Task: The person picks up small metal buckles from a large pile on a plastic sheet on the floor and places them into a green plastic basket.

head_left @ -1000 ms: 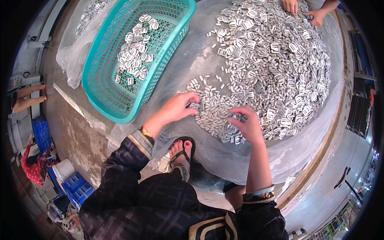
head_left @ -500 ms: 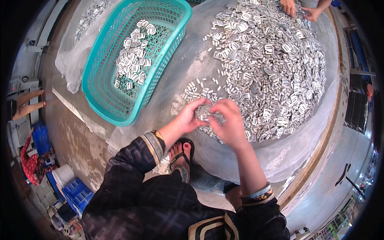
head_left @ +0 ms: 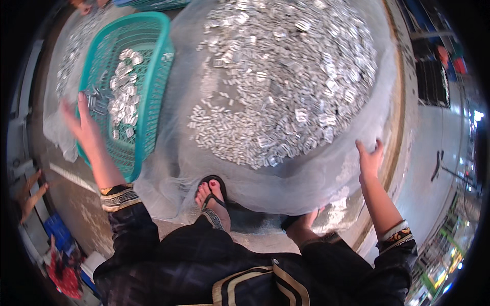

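Note:
My left hand (head_left: 84, 122) is over the left side of the teal plastic basket (head_left: 144, 109), fingers spread and partly blurred. Beside its fingertips a blurred cluster of grey metal buckle pieces (head_left: 98, 99) is in the air, apart from the hand. More silvery slotted buckle pieces (head_left: 124, 92) lie in the basket. My right hand (head_left: 371, 158) is at the right edge of the translucent sheet, thumb and fingers apart, with nothing in it. Between my hands spreads a large pile of small metal pieces (head_left: 286, 86), some slotted and square, others small and rounded.
The pile lies on a translucent mesh sheet (head_left: 270, 191). Another sheet with metal pieces (head_left: 74, 53) is beyond the basket at left, near another person's hand (head_left: 81, 6). My sandalled foot (head_left: 210, 196) stands at the sheet's near edge. A person in red (head_left: 64, 275) is at lower left.
My left hand has moved from the pile to the basket and let go of a cluster of buckle pieces. My right hand has swung right, away from the pile. The view has shifted.

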Motion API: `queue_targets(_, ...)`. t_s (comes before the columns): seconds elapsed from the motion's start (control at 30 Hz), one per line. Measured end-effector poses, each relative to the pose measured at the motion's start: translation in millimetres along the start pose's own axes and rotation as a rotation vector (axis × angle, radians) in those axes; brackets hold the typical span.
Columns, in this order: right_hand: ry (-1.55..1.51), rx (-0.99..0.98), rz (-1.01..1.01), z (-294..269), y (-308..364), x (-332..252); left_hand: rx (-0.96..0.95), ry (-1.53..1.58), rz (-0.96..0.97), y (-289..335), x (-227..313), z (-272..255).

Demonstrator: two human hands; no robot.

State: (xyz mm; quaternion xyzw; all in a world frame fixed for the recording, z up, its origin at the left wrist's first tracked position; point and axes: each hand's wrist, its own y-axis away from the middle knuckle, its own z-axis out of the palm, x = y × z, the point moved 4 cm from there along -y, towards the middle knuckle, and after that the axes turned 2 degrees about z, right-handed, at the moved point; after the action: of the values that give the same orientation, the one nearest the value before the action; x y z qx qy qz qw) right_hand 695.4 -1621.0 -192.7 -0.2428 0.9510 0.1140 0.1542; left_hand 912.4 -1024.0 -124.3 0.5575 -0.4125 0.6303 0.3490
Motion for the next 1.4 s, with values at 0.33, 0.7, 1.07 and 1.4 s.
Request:
queue_targets(0.33, -0.718, -0.743, 0.552, 50, 83, 91, -1.969, -0.355, 0.188, 277, -37, 197)
queue_targets(0.7, -0.061, -0.454, 0.754, 49, 115, 287, -2.387, -0.709, 0.43, 427, -122, 242)
queue_targets(1.07, -0.164, -0.881, 0.866, 51, 148, 280, -2.261, -0.766, 0.335, 420, -105, 216)
queue_targets(1.4, -0.519, -0.459, -0.376, 14, -22, 39, -1.52, -0.748, 1.139, 345, -126, 346)
